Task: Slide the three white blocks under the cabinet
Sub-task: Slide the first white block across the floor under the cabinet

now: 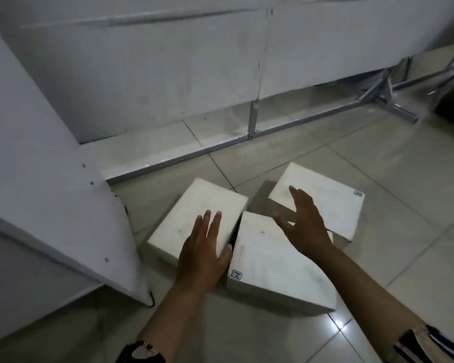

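Three white blocks lie close together on the tiled floor in front of a white cabinet [147, 82] that stands raised on a metal frame. The left block [192, 210] has my left hand [205, 247] flat over its near right corner, fingers apart. The middle block [275, 260], with a small label at its near left corner, lies closest to me. The right block [333, 203] sits farther back. My right hand [302, 221] hovers open over the gap between the middle and right blocks, holding nothing.
A low gap [220, 132] runs under the cabinet, behind a metal floor rail [194, 153] with an upright post [253, 116]. A slanted white panel [45, 179] stands at left. Metal bracing [388, 93] lies at far right.
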